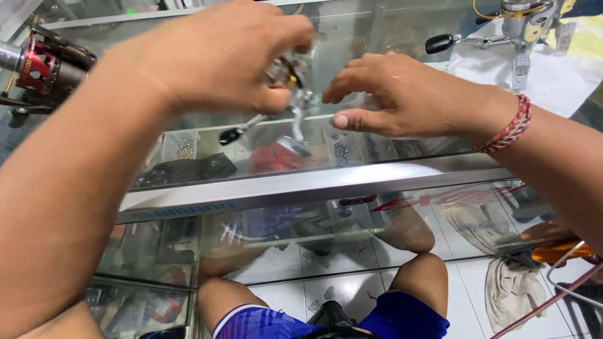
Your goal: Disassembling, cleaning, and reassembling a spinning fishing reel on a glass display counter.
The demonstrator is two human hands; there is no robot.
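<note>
Two bare forearms fill the near view, reaching out over a glass-topped bench (402,172) whose metal front edge runs across the middle. Left hand (217,53) is curled over a small silver fishing reel (290,78), its fingers (282,31) pressed together around the reel's body above the glass; the reel's crank arm hangs down and ends in one black knob (230,135). Right hand (392,94), with one red braided wristband (510,125) at the wrist, hovers just beside the reel with its fingers loosely spread and the thumb straight, pinching nothing; whether a fingertip touches the reel is hard to tell through the blur. Two more reels lie on the bench: a red-and-black one (47,69) at the far left corner, and a silver one (521,28) with a black knob on a white cloth (559,78) at the far right corner. Under the glass sit small trays of metal parts (184,147). Two bare knees and blue shorts (402,317) show below the front edge, over a tiled floor (352,285).
</note>
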